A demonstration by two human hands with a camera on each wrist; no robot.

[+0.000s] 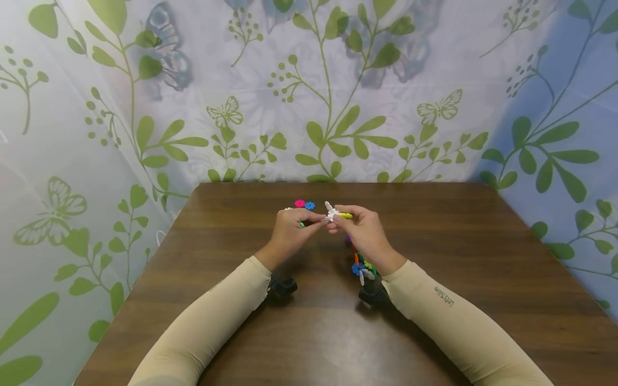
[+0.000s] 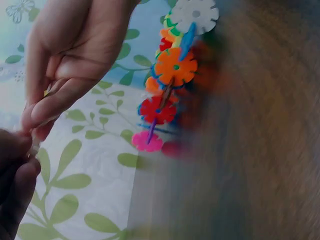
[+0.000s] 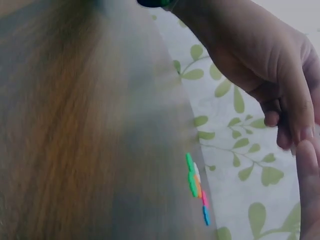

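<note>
Held out over the table, my left hand [image 1: 292,230] and right hand [image 1: 365,229] meet at a small cluster of white notched flower discs [image 1: 332,214]. The left thumb and fingers pinch the cluster's left side. The right thumb and fingers grip it on the other side, where a yellow disc [image 1: 345,215] also shows. In the left wrist view, the right hand [image 2: 80,60] comes from above and its fingertips meet the left hand [image 2: 15,175]. The right wrist view shows the left hand [image 3: 270,65] against the right thumb [image 3: 308,187]; the discs are mostly hidden there.
A joined chain of coloured flower discs [image 2: 175,66] lies on the table, partly behind the right hand. Loose pink [image 1: 300,203] and blue [image 1: 310,205] discs lie at the back, with green and orange ones near them. A patterned cloth [image 1: 270,107] hangs behind the brown table [image 1: 458,257].
</note>
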